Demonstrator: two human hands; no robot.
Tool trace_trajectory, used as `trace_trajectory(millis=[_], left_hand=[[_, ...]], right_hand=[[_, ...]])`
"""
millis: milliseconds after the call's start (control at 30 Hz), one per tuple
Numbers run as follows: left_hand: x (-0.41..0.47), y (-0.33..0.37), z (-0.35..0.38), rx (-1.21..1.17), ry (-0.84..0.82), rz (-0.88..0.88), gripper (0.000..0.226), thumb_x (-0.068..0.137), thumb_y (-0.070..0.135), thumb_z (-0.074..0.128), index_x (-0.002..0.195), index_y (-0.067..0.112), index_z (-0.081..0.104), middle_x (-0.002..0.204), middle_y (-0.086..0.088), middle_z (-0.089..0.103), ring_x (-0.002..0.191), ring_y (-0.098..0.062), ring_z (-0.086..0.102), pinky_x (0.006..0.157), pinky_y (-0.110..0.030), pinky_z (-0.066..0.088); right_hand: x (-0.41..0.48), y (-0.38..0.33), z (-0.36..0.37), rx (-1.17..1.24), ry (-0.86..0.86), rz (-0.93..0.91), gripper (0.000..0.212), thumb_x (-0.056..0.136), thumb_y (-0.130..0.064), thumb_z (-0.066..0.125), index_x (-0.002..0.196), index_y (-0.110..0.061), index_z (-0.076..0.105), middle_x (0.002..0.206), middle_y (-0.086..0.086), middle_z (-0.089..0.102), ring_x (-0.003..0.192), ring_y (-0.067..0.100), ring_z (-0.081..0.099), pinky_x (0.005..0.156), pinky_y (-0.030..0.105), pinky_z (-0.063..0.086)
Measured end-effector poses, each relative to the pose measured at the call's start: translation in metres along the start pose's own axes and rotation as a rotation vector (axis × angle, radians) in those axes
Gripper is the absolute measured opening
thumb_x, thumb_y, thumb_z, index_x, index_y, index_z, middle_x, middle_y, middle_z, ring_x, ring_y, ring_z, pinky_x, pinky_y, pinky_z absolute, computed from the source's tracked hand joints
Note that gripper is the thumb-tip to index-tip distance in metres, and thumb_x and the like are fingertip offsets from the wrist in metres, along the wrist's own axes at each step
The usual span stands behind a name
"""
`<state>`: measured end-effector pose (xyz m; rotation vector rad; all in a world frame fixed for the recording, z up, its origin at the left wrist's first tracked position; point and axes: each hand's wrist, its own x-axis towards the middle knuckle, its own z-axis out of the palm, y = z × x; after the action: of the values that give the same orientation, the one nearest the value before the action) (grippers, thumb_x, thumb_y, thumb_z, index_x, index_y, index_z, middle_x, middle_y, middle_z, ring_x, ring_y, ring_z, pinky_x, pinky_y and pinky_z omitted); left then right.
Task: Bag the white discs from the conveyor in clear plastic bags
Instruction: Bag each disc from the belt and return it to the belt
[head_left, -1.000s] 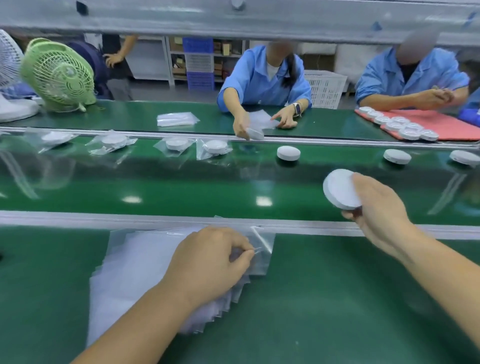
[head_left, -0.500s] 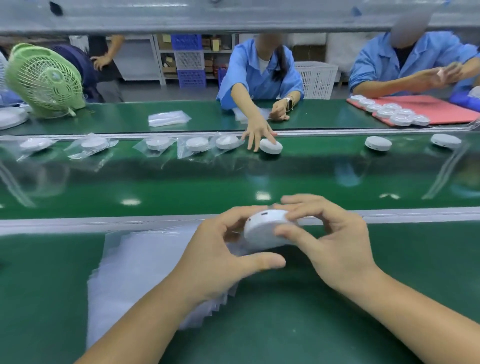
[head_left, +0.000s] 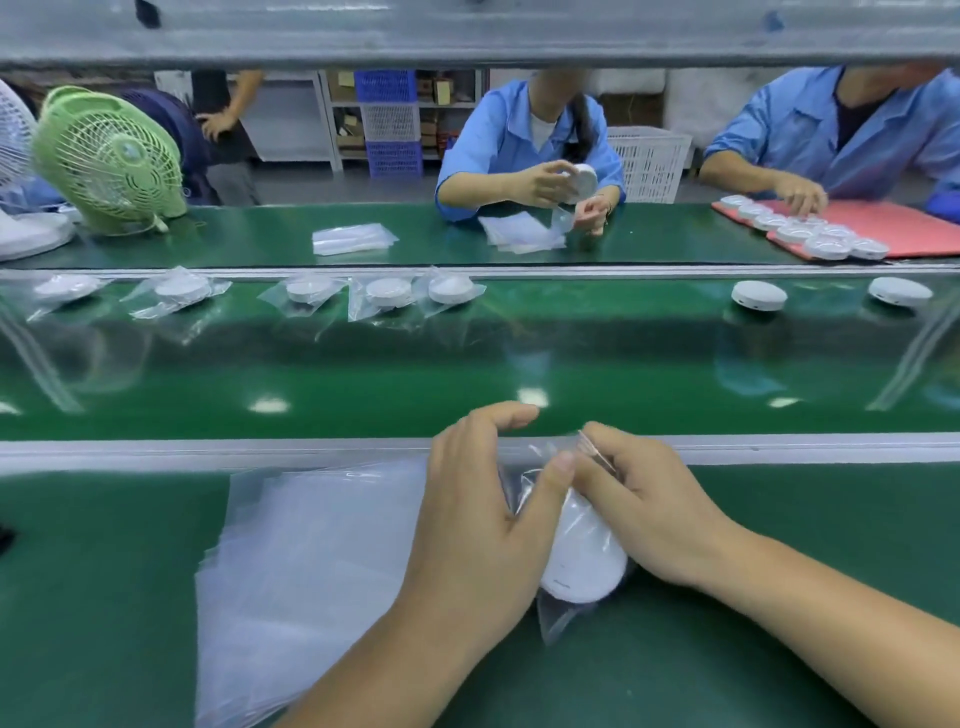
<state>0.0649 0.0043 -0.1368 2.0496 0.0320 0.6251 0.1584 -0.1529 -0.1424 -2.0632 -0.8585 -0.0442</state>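
A white disc (head_left: 584, 564) sits inside a clear plastic bag (head_left: 563, 618) on the near green table. My left hand (head_left: 483, 509) grips the bag and disc from the left, thumb across the top. My right hand (head_left: 644, 499) pinches the bag's open end from the right. A stack of clear bags (head_left: 306, 561) lies just left of my hands. Two bare white discs (head_left: 759, 294) ride the conveyor (head_left: 571, 364) at the right. Several bagged discs (head_left: 387, 293) lie along its far edge at the left.
Two people in blue shirts work across the belt; one (head_left: 530, 145) holds a disc over her bags, the other (head_left: 831, 140) touches discs on a red mat (head_left: 893, 228). A green fan (head_left: 109, 158) stands at the far left. A metal rail (head_left: 208, 452) separates my table from the conveyor.
The disc, held bare in my right hand over the conveyor a second ago, came to the bag stack and now sits inside a bag. Both hands now hold that bag.
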Motion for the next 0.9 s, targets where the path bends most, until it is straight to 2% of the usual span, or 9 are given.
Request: trace_trajectory(millis=[67, 200, 267, 367, 467, 600, 733, 833, 900], left_hand=[[0.003, -0.001, -0.007, 0.232, -0.001, 0.074, 0.037, 0.09, 0.059, 0.049, 0.123, 0.045, 0.042, 0.126, 0.03, 0.044, 0.129, 0.003, 0.036, 0.101, -0.017, 0.036], [0.011, -0.009, -0.023, 0.706, -0.185, 0.126, 0.029, 0.09, 0.06, 0.041, 0.11, 0.041, 0.049, 0.119, 0.021, 0.044, 0.124, -0.011, 0.03, 0.102, -0.028, 0.033], [0.013, -0.015, -0.029, 0.778, -0.242, 0.043, 0.024, 0.09, 0.06, 0.043, 0.102, 0.041, 0.052, 0.118, 0.021, 0.044, 0.125, -0.012, 0.025, 0.102, -0.028, 0.029], [0.014, -0.022, -0.032, 0.842, -0.302, -0.004, 0.028, 0.092, 0.063, 0.041, 0.1, 0.04, 0.055, 0.114, 0.023, 0.047, 0.123, -0.012, 0.028, 0.1, -0.03, 0.03], [0.014, -0.025, -0.032, 0.846, -0.34, -0.013, 0.03, 0.093, 0.064, 0.043, 0.107, 0.041, 0.056, 0.115, 0.022, 0.051, 0.118, -0.01, 0.036, 0.098, -0.032, 0.033], [0.017, -0.026, -0.034, 0.803, -0.356, 0.023, 0.024, 0.095, 0.057, 0.05, 0.106, 0.04, 0.063, 0.113, 0.023, 0.059, 0.112, -0.007, 0.045, 0.096, -0.029, 0.038], [0.022, -0.026, -0.036, 0.78, -0.38, 0.047, 0.019, 0.093, 0.049, 0.058, 0.092, 0.037, 0.073, 0.103, 0.022, 0.066, 0.102, -0.005, 0.056, 0.086, -0.031, 0.047], [0.023, -0.029, -0.036, 0.808, -0.368, 0.065, 0.02, 0.094, 0.049, 0.058, 0.096, 0.038, 0.074, 0.113, 0.022, 0.066, 0.107, -0.008, 0.056, 0.089, -0.035, 0.048], [0.024, -0.034, -0.034, 0.822, -0.356, 0.08, 0.019, 0.097, 0.043, 0.056, 0.096, 0.035, 0.074, 0.115, 0.02, 0.065, 0.108, -0.011, 0.056, 0.091, -0.036, 0.048]], right_hand=[[0.029, 0.008, 0.001, 0.028, 0.003, 0.096, 0.044, 0.094, -0.049, 0.054, 0.061, -0.023, 0.043, 0.055, -0.013, 0.04, 0.054, 0.005, 0.036, 0.051, 0.026, 0.029], [0.113, 0.025, -0.003, 0.174, 0.239, 0.45, 0.04, 0.101, -0.029, 0.057, 0.063, -0.017, 0.052, 0.057, -0.005, 0.053, 0.056, 0.017, 0.044, 0.048, 0.026, 0.031], [0.146, 0.031, -0.004, 0.336, 0.302, 0.611, 0.032, 0.105, -0.03, 0.051, 0.078, -0.016, 0.061, 0.072, -0.001, 0.064, 0.056, 0.016, 0.051, 0.045, 0.025, 0.03], [0.166, 0.03, 0.008, 0.454, 0.114, 0.67, 0.025, 0.107, -0.038, 0.044, 0.117, -0.025, 0.064, 0.106, -0.004, 0.075, 0.059, 0.011, 0.068, 0.038, 0.017, 0.024], [0.153, 0.017, 0.027, 0.32, -0.082, 0.574, 0.029, 0.102, -0.049, 0.046, 0.125, -0.034, 0.057, 0.108, -0.01, 0.075, 0.066, 0.008, 0.074, 0.042, 0.018, 0.039], [0.117, 0.012, 0.041, -0.171, -0.139, 0.264, 0.03, 0.1, -0.053, 0.044, 0.1, -0.037, 0.07, 0.099, -0.015, 0.075, 0.079, 0.009, 0.072, 0.076, 0.034, 0.058], [0.068, 0.007, 0.039, -0.252, -0.098, 0.058, 0.049, 0.099, -0.053, 0.03, 0.109, -0.034, 0.074, 0.12, -0.017, 0.07, 0.111, 0.003, 0.058, 0.1, 0.033, 0.047], [0.023, 0.009, 0.035, -0.238, -0.11, -0.024, 0.052, 0.099, -0.059, 0.028, 0.119, -0.037, 0.07, 0.14, -0.016, 0.056, 0.133, -0.009, 0.034, 0.109, 0.02, 0.029], [0.003, 0.012, 0.032, -0.269, -0.103, -0.028, 0.051, 0.098, -0.06, 0.031, 0.13, -0.04, 0.064, 0.151, -0.017, 0.047, 0.141, -0.01, 0.023, 0.116, 0.019, 0.02]])
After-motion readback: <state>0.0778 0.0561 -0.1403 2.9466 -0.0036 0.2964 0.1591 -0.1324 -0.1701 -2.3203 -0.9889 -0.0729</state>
